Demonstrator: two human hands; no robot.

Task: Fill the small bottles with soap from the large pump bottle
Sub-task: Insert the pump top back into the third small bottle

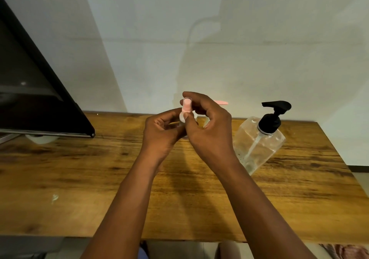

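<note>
1. Both hands work a small spray bottle just left of the large pump bottle: the left hand grips its body, the right hand pinches its pink-topped cap.
2. Light, slick plastic, it seems; best held by the body, twisted at the neck.

Two bare forearms, no sleeves showing up to the lower frame edge; left hand and right hand wear no rings, watch or gloves; short, plain nails on the fingers
</note>
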